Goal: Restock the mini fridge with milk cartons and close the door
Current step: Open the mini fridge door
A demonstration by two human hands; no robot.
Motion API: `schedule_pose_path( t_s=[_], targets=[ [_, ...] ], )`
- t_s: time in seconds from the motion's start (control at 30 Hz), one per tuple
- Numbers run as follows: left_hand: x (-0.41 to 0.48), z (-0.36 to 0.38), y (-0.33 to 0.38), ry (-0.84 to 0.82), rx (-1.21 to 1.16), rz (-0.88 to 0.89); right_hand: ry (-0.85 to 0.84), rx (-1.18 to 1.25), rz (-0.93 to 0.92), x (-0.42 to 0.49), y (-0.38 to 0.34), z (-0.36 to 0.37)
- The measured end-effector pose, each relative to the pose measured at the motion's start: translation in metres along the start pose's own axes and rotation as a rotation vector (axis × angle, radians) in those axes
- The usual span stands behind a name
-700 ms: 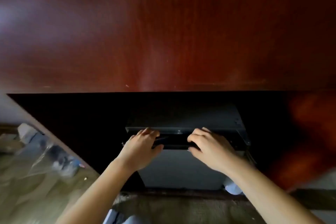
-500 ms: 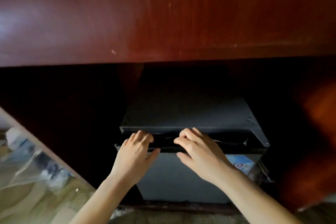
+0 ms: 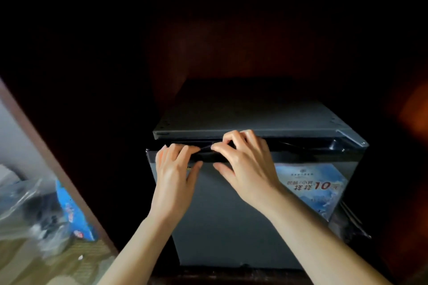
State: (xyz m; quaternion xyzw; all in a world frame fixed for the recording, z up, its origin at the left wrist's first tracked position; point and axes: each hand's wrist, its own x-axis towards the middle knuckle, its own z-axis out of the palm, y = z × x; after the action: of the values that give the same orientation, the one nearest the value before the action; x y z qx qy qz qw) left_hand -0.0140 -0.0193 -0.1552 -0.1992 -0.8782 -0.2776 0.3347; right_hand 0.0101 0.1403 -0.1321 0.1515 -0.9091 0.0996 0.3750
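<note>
A grey mini fridge [image 3: 250,111] stands inside a dark wooden cabinet. Its door [image 3: 222,222] faces me with a narrow gap showing along its top edge. My left hand [image 3: 174,169] grips that top edge near the left corner, fingers curled over it and thumb on the door's face. My right hand [image 3: 245,164] grips the same edge just to the right, fingers hooked into the gap. A blue printed label [image 3: 310,187] is stuck on the door's upper right. No milk carton is visible.
The cabinet's open wooden door [image 3: 53,164] slants down the left side. Beyond it, clear plastic wrapping [image 3: 25,213] and a blue packet [image 3: 71,213] lie on a patterned floor [image 3: 46,266]. The cabinet's interior around the fridge is dark.
The view has tilted down and closer, so the fridge fills more of the frame. Both hands stay on the door's top edge, the right fingers now hooked deeper into the gap.
</note>
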Motion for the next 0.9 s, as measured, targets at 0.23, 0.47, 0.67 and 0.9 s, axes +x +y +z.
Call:
schedule_pose_path(
  t_s=[0.23,0.47,0.67,0.9],
  targets=[
    [0.003,-0.008,0.011,-0.045,0.024,-0.066,-0.003,-0.030,0.198,0.006,-0.026,-0.003],
    [-0.006,-0.032,0.018,-0.110,0.100,0.021,-0.077,-0.040,0.229,0.000,-0.042,-0.018],
    [-0.050,-0.070,0.032,-0.148,0.097,0.122,-0.076,-0.032,0.191,-0.035,-0.054,-0.044],
    [-0.064,-0.132,0.063,-0.327,-0.080,0.136,-0.136,-0.043,0.183,-0.077,-0.070,-0.088]
  ],
)
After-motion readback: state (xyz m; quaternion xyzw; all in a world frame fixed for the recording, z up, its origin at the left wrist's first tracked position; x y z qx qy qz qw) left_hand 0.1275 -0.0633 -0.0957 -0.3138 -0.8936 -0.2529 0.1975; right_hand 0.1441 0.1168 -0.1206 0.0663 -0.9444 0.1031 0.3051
